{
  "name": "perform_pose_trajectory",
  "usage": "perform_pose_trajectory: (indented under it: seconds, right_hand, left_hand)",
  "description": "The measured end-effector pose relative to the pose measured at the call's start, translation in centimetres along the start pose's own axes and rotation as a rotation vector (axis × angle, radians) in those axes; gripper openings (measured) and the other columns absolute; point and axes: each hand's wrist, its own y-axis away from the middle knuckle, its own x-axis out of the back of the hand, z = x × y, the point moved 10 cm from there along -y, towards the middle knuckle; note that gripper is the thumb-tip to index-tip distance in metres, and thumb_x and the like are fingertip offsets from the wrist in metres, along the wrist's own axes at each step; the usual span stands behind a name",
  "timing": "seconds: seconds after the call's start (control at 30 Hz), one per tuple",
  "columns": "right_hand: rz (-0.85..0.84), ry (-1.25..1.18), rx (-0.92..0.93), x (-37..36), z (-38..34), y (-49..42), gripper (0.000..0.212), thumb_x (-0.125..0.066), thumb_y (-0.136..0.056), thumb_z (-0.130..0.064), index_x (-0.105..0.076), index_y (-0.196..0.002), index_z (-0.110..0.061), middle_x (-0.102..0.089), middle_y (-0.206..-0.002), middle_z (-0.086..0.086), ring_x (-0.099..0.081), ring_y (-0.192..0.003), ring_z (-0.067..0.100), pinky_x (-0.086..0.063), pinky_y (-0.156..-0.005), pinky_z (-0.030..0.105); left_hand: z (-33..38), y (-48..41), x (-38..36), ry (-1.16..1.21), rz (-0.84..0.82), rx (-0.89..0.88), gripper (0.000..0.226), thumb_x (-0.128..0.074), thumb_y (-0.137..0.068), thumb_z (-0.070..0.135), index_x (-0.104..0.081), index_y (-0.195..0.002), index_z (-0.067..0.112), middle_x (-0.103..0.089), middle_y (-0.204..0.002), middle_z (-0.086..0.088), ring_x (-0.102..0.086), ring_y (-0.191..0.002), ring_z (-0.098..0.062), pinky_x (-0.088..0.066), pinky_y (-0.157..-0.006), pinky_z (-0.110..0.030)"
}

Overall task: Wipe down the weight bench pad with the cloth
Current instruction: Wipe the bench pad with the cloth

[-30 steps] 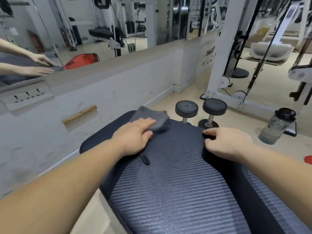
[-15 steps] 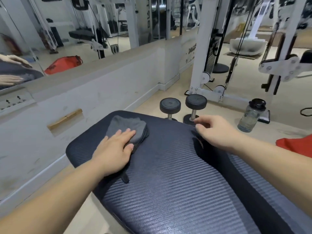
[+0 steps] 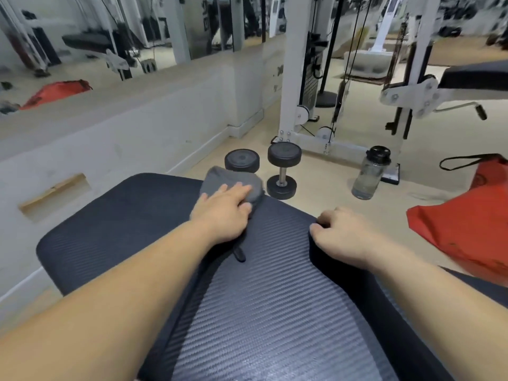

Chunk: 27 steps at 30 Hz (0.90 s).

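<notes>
The dark ribbed weight bench pad [image 3: 275, 312] fills the lower middle of the view. A grey cloth [image 3: 220, 178] lies bunched at the pad's far edge. My left hand [image 3: 222, 213] presses flat on the cloth, fingers spread over it. My right hand [image 3: 343, 235] rests on the pad's right edge with its fingers curled over the side. A small dark strap end [image 3: 239, 254] pokes out from under my left wrist.
Two black dumbbells [image 3: 283, 171] stand on the floor just past the pad. A clear water bottle [image 3: 369, 174] and a red bag [image 3: 467, 224] are to the right. A white cable machine frame [image 3: 299, 78] stands behind. A low wall with mirrors [image 3: 137, 127] runs along the left.
My left hand has slid the cloth to the right along the pad's far edge. My right hand has drawn back along the right edge, and the view has turned right.
</notes>
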Motion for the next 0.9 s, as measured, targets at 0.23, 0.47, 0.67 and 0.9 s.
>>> perform_pose_trajectory:
  seconds: [0.23,0.47,0.67,0.9]
  right_hand:
    - [-0.052,-0.307,-0.014,0.4,2.8,-1.6,0.021,-0.055,-0.090,-0.014,-0.070,-0.075,-0.012,-0.069,-0.074,0.003,-0.062,-0.075,0.022,-0.049,-0.067,0.028]
    - [-0.072,-0.290,0.028,-0.2,2.4,-1.8,0.030,-0.049,-0.093,-0.029,-0.073,-0.086,-0.013,-0.076,-0.088,0.006,-0.071,-0.092,0.027,-0.058,-0.091,0.039]
    - [-0.016,-0.083,0.029,0.2,1.1,-0.9,0.037,-0.042,-0.089,-0.045,-0.061,-0.077,-0.017,-0.071,-0.102,0.013,-0.065,-0.103,0.038,-0.054,-0.096,0.044]
    - [0.031,0.085,0.063,0.0,-0.1,0.8,0.059,-0.039,-0.100,-0.054,-0.063,-0.130,-0.009,-0.038,-0.144,0.013,-0.036,-0.138,0.034,-0.037,-0.115,0.049]
  left_hand:
    - [9.2,3.5,-2.8,-0.025,-0.125,-0.471,0.055,-0.040,-0.105,0.037,-0.020,-0.157,0.043,-0.018,-0.165,0.023,-0.010,-0.153,0.000,-0.008,-0.128,-0.036]
    - [3.7,1.7,-0.9,0.000,0.047,-0.133,0.053,-0.037,-0.106,0.035,-0.024,-0.157,0.039,-0.021,-0.166,0.016,-0.014,-0.155,-0.008,-0.010,-0.127,-0.038]
    - [3.9,10.9,-1.3,-0.045,-0.189,-0.513,0.052,-0.042,-0.106,0.037,-0.026,-0.154,0.049,-0.016,-0.158,0.040,-0.004,-0.148,0.016,-0.001,-0.124,-0.021]
    - [-1.9,10.5,0.0,-0.019,0.092,0.042,0.051,-0.035,-0.106,0.036,-0.026,-0.156,0.041,-0.021,-0.166,0.019,-0.014,-0.154,-0.007,-0.011,-0.127,-0.038]
